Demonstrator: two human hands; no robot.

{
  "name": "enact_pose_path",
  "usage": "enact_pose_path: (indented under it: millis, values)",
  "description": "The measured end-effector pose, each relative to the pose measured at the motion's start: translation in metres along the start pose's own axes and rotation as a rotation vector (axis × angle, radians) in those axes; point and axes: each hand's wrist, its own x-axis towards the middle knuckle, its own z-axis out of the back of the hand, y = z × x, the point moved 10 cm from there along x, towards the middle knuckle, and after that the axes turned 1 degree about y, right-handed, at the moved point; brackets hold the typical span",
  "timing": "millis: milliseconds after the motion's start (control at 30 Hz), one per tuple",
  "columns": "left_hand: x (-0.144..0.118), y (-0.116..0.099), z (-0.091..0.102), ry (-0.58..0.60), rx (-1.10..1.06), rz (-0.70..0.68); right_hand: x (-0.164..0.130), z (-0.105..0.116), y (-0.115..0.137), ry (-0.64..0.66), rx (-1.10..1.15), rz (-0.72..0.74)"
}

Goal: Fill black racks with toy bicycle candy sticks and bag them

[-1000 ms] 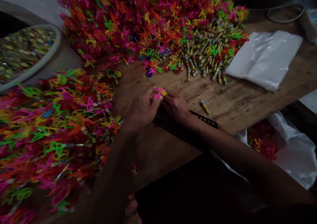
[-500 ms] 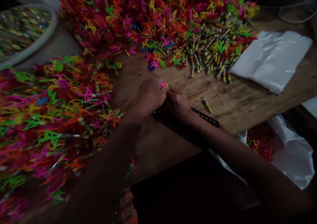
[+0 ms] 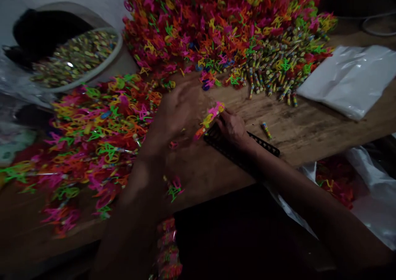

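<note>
trinkets in bright plastic jut leftward from the right hand.

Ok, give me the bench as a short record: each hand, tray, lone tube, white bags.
Left hand: blurred, above the wooden tabletop; grip unclear
Right hand: row of bright plastic pieces at its fingertips
Black perforated tray: on tabletop, partly under right hand
Lone patterned tube: on tabletop, beyond the tray
White plastic bags: lying flat, right of the tube pile
</note>
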Motion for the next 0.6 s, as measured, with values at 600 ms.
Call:
enact_pose_path:
  millis: [600]
  values:
    - [-0.086, 0.086, -0.03, -0.104, 0.014, 0.107, -0.001, 0.002, -0.004, -0.018, 0.095, 0.046]
